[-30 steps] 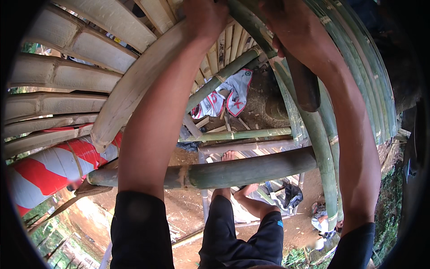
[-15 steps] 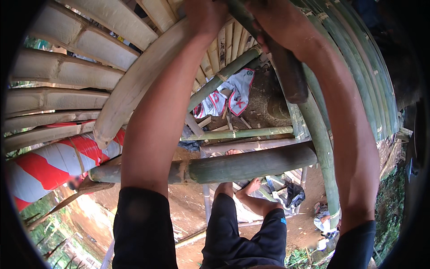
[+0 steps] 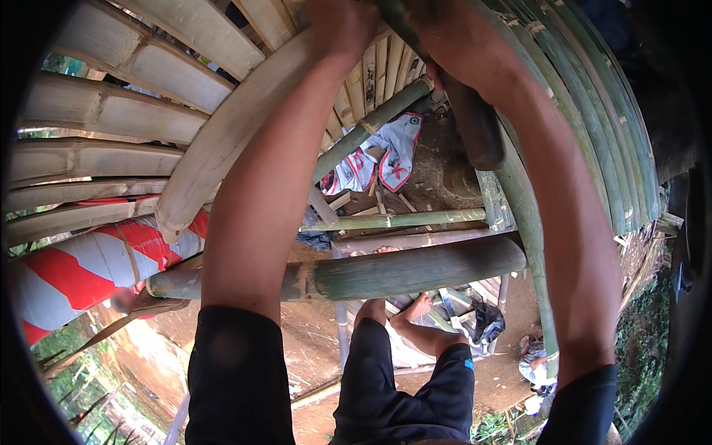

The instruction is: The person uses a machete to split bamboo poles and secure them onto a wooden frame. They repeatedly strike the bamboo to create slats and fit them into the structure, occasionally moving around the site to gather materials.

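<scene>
Both arms reach up to the top of the view. My right hand (image 3: 452,52) is closed round a dark bamboo pole (image 3: 478,130), with some fingertips showing on its left side. The pole slants down to the right and ends in a blunt, rounded end. My left hand (image 3: 343,26) is beside the pole's upper part, above a pale curved bamboo beam (image 3: 215,152); its fingers are cut off by the upper edge. Left of that beam fan out split bamboo slats (image 3: 111,111). Green bamboo strips (image 3: 586,111) run in a row past my right arm.
A thick bamboo pole (image 3: 415,268) crosses in front of my body, near a post wrapped in red and white (image 3: 74,274). A green upright pole (image 3: 530,222) stands at right. Below are a white and red sheet (image 3: 400,152), a slatted platform under my feet, and brown soil (image 3: 315,334).
My right forearm and the dark pole have shifted slightly left. The left arm has stayed almost where it was.
</scene>
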A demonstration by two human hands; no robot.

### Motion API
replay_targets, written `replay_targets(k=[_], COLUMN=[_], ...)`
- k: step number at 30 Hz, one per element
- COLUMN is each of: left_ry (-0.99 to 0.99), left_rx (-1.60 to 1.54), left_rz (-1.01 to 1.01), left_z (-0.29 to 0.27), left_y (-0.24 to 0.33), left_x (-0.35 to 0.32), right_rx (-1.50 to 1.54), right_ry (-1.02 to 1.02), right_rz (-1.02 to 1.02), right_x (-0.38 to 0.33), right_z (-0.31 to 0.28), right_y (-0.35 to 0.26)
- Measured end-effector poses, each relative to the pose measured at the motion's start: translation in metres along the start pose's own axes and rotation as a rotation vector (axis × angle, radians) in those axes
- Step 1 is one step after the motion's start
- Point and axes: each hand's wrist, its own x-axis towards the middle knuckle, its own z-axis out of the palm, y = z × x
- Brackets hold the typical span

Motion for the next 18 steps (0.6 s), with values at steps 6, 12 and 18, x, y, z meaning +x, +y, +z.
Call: replay_targets(k=[6,12,18], left_ry=[-0.003,-0.134,-0.364], left_rx=[-0.057,-0.322,-0.733], left_rz=[-0.02,-0.464,-0.957], left_z=[-0.017,-0.041,-0.013], left_y=[-0.003,0.006,0.042], left_x=[-0.004,-0.031,-0.041], right_rx=[0.187,0.365,0.34], right_ry=[-0.098,-0.106,-0.057], right_rz=[0.175,0.052,0.069], right_x=[-0.024,-0.034,-0.042], right_z=[-0.028,-0.052,-0.051], right_y=[-0.013,-0.015,-0.019])
